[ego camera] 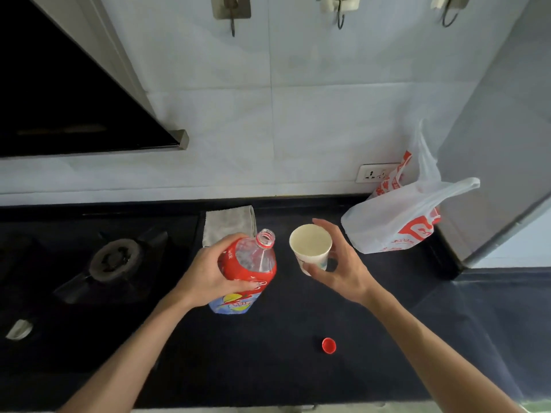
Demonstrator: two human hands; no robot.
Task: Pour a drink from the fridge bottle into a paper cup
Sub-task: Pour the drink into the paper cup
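A clear plastic bottle (pixel 253 263) with a red label stands uncapped on the dark counter, its open neck toward the wall. My left hand (pixel 208 272) grips its body from the left. Just to the right is a white paper cup (pixel 310 245), its inside pale and its mouth facing up. My right hand (pixel 343 263) holds the cup from the right side, thumb low on the near wall and fingers curled behind it. The red bottle cap (pixel 329 345) lies alone on the counter nearer to me.
A gas burner (pixel 116 257) sits on the left of the black counter (pixel 268 368). A grey cloth (pixel 228 223) lies behind the bottle. A white and red plastic bag (pixel 399 225) stands at the back right, beside a grey wall corner. A socket (pixel 374 173) is on the tiled wall.
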